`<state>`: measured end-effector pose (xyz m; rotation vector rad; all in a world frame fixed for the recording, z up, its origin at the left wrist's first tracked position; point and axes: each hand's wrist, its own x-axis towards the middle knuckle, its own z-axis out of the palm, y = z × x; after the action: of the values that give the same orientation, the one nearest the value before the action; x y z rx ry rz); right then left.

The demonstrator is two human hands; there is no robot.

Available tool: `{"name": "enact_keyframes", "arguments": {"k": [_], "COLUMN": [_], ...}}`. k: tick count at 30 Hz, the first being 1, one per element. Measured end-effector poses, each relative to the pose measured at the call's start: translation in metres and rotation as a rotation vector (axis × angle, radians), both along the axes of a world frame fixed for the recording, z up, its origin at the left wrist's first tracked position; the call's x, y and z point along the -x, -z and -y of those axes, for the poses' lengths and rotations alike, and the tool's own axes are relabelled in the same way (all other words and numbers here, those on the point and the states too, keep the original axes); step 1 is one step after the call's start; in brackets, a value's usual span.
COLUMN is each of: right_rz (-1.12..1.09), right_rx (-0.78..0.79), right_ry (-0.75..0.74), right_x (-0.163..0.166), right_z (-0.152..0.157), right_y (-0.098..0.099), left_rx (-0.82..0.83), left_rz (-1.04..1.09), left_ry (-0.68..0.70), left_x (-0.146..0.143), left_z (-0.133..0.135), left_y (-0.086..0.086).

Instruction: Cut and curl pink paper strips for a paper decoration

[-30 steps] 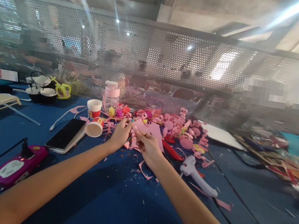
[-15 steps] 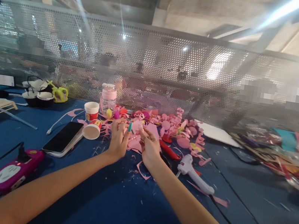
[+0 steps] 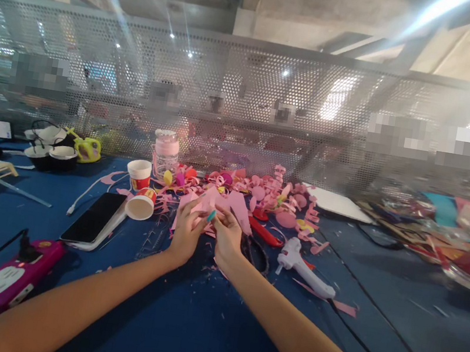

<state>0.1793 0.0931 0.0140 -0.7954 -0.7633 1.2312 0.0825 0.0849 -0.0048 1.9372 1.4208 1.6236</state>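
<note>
My left hand (image 3: pixel 185 232) and my right hand (image 3: pixel 228 235) meet over the middle of the table, fingers closed on a piece of pink paper (image 3: pixel 210 198). A small teal piece (image 3: pixel 211 215) shows at the tip of my left thumb, between both hands; whether it is worn or pinched I cannot tell. Behind them spreads a heap of pink paper cut-outs and curls (image 3: pixel 258 193). Red-handled scissors (image 3: pixel 268 234) lie right of my right hand, and beyond them rests a white glue gun (image 3: pixel 304 270) with a black cord.
To the left are two paper cups (image 3: pixel 140 204), one tipped over, a black-screened phone (image 3: pixel 97 216) and a magenta power strip (image 3: pixel 13 278). A pink-topped bottle (image 3: pixel 166 150) stands before the perforated metal screen (image 3: pixel 258 84). Craft scraps (image 3: pixel 439 238) pile up at right.
My hands have come closer together and slightly nearer to me, with the pink paper between them. The teal piece has moved down and right. The whole view has shifted a little.
</note>
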Motion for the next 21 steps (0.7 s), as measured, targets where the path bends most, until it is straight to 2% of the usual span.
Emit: {"name": "enact_keyframes", "arguments": {"k": [6,9,12,15,17,21], "right_rz": [0.037,-0.013,-0.093,-0.046,-0.005,0.071], "right_rx": [0.046,0.046,0.006,0.056,0.103,0.128], "right_ry": [0.051,0.064,0.004,-0.041,-0.019,0.056], "right_x": [0.005,0.001,-0.006,-0.015,-0.020,-0.026], "right_z": [0.012,0.022,0.032,0.036,0.034,0.028], "right_y": [0.011,0.008,0.000,-0.007,-0.008,-0.002], "left_rx": [-0.017,-0.058,-0.072,-0.073,-0.067,-0.007], "left_rz": [0.014,-0.042,-0.045,-0.014,0.014,0.080], "left_ry": [-0.005,0.024,0.063,0.154,0.205,0.222], "left_x": [0.004,0.003,0.001,-0.002,-0.003,-0.005], "left_z": [0.000,0.003,0.006,0.008,0.010,0.013], "left_y": [-0.002,-0.004,-0.006,-0.008,-0.008,-0.008]}}
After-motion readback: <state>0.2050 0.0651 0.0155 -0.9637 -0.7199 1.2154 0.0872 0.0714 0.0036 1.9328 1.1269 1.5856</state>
